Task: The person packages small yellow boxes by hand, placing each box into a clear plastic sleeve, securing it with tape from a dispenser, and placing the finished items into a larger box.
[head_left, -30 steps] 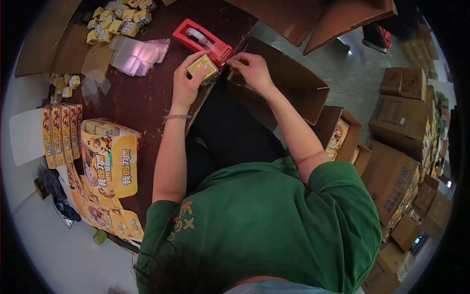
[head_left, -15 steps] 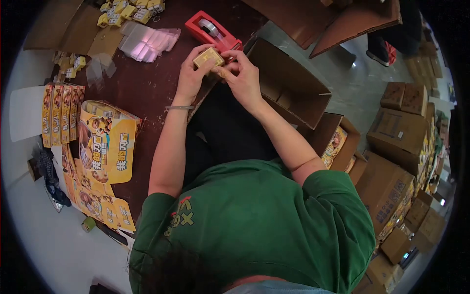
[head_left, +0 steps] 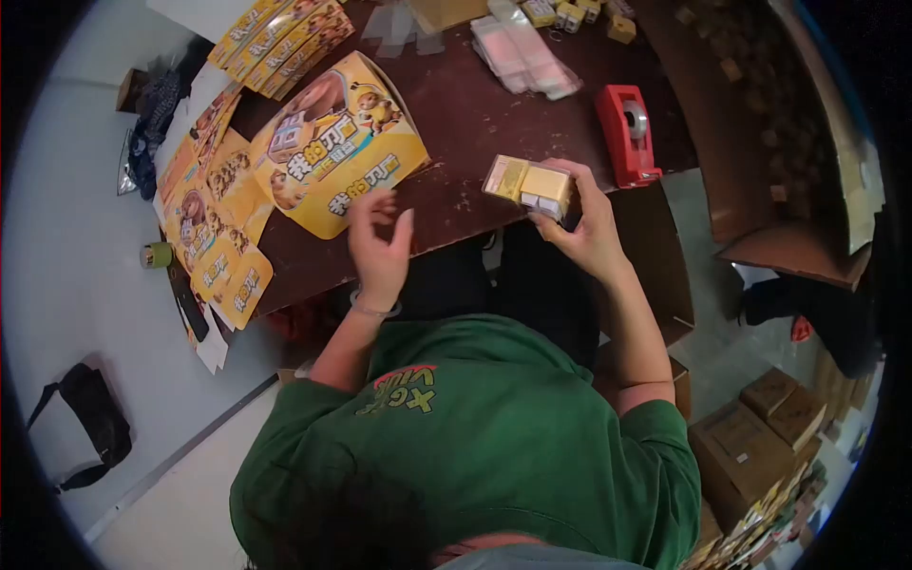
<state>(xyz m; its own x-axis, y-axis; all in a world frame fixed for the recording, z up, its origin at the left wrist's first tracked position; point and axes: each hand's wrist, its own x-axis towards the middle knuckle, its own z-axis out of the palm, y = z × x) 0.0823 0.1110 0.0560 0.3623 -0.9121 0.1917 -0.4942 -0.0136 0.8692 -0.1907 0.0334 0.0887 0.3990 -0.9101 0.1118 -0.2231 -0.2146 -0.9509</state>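
My right hand (head_left: 581,226) holds a small yellow pack (head_left: 528,186) wrapped in clear film, just above the front edge of the dark brown table (head_left: 456,104). My left hand (head_left: 380,247) hovers empty over the table edge, fingers apart and blurred, near a large yellow printed display box (head_left: 337,142). A red tape dispenser (head_left: 627,133) stands on the table just right of the pack.
Clear plastic bags (head_left: 527,52) and small yellow boxes (head_left: 570,11) lie at the far side. Flat yellow cartons (head_left: 280,33) and printed sheets (head_left: 214,237) lie at the left. An open cardboard box (head_left: 779,142) stands at the right; several cartons (head_left: 760,437) sit on the floor.
My left hand has let go of the pack and moved left; my right hand alone now holds it. My head has turned, shifting the whole view.
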